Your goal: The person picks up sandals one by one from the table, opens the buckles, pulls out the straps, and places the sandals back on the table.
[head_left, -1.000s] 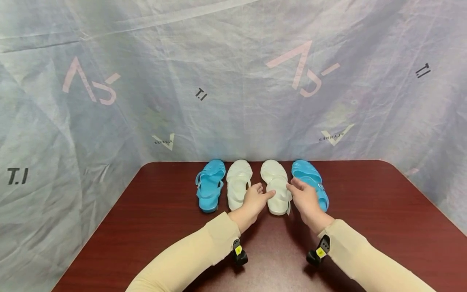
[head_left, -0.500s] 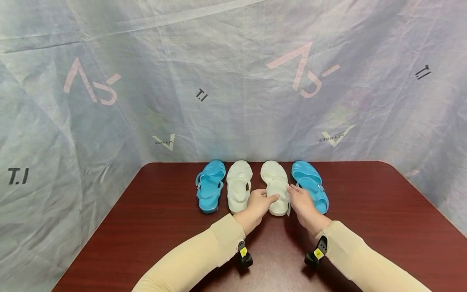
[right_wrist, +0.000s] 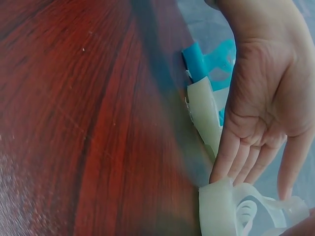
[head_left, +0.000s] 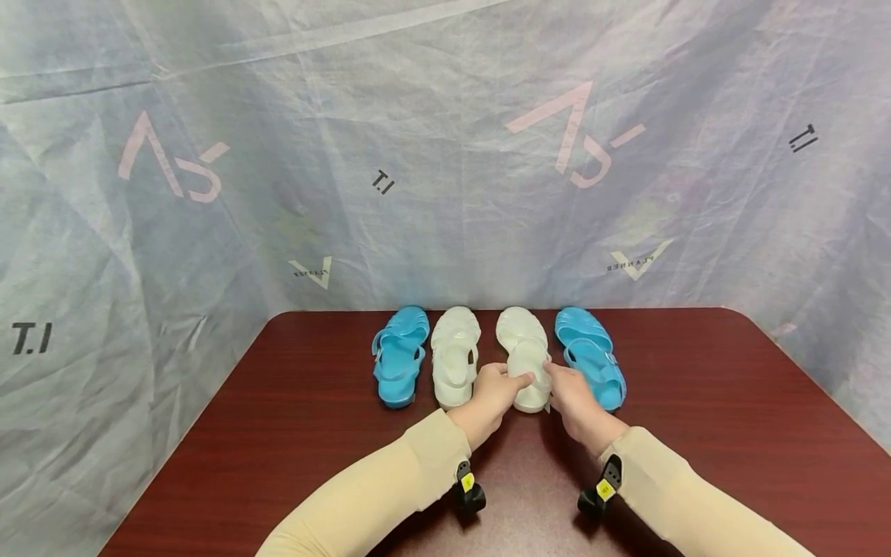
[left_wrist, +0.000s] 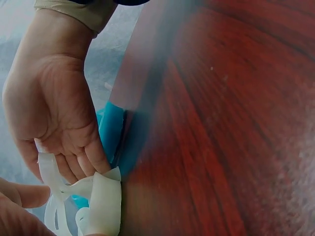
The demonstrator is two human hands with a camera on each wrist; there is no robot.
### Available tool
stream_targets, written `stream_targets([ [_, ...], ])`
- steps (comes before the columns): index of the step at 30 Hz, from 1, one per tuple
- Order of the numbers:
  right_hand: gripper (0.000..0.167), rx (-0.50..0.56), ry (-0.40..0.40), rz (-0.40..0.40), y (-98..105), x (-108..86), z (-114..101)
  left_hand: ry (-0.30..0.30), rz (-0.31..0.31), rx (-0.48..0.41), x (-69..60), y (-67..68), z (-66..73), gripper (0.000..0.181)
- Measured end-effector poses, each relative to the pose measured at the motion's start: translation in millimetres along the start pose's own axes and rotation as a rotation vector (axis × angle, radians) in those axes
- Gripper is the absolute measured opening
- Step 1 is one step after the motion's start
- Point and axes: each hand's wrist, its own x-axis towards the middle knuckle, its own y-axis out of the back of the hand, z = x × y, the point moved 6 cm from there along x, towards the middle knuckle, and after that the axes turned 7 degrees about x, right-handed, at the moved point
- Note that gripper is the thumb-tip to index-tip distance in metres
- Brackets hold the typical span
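In the head view, the right-hand white sandal (head_left: 524,329) lies toe away on the table. My left hand (head_left: 487,402) grips its left side near the heel, thumb on top. On its right side my right hand (head_left: 578,404) pinches the strap. The left wrist view has the right hand (left_wrist: 56,108) with thumb and fingers at the raised strap (left_wrist: 47,167), above the white heel (left_wrist: 106,201). Across the right wrist view, the left hand (right_wrist: 266,93) has its fingers along the heel (right_wrist: 216,209) and its thumb at the strap; the right hand's edge (right_wrist: 305,226) shows low.
Another white sandal (head_left: 455,321) and a blue sandal (head_left: 400,356) lie to the left. A second blue sandal (head_left: 583,325) is close beyond the right hand. All stand in a row at the back of the dark red table (head_left: 278,433), before a hanging grey cloth (head_left: 445,155).
My left hand has moved slightly right and its thumb has come down onto the white sandal. My right hand has moved slightly left and down, its fingers closing on the strap.
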Motion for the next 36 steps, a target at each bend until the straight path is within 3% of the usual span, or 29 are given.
stream_targets([
  [25,0.06,-0.038,-0.014,0.046,-0.9,-5.8,4.9,0.011,-0.011,-0.023,-6.1,1.6,-2.5,0.039],
  [36,0.063,-0.053,-0.041,0.024,-0.8,-8.8,6.7,0.016,-0.03,-0.049,-11.3,2.2,-2.4,0.041],
])
